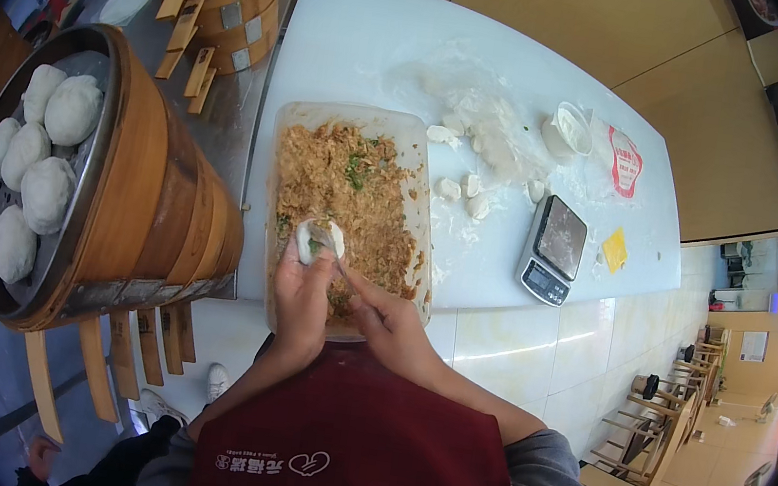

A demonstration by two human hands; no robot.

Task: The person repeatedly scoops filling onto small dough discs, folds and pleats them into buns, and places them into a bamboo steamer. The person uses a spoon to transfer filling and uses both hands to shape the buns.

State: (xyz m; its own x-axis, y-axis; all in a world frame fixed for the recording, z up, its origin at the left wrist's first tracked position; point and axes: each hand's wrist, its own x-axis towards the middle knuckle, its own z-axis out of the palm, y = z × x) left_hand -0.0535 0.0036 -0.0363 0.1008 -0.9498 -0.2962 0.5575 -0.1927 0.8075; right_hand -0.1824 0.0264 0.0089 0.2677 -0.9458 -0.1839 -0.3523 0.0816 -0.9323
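My left hand (301,290) cups a dough wrapper (305,241) with some filling in it, over the near left part of a plastic tub (428,211). My right hand (390,317) grips a thin metal spatula or spoon (348,276), whose tip reaches into the wrapper. Brown minced filling (338,177) with bits of green fills much of the tub. Right of the tub, several small dough pieces (477,205) lie on the floured white board (401,38). Filled white buns (47,194) sit in the top of a bamboo steamer stack (144,196) at the left.
A digital scale (556,247), a yellow scraper (614,250), a white flour tub (567,130) and a plastic bag (617,162) lie on the board's right half. More bamboo steamers (244,3) stand at the back left. Steamer handles jut towards another person's hand (42,457) at the lower left.
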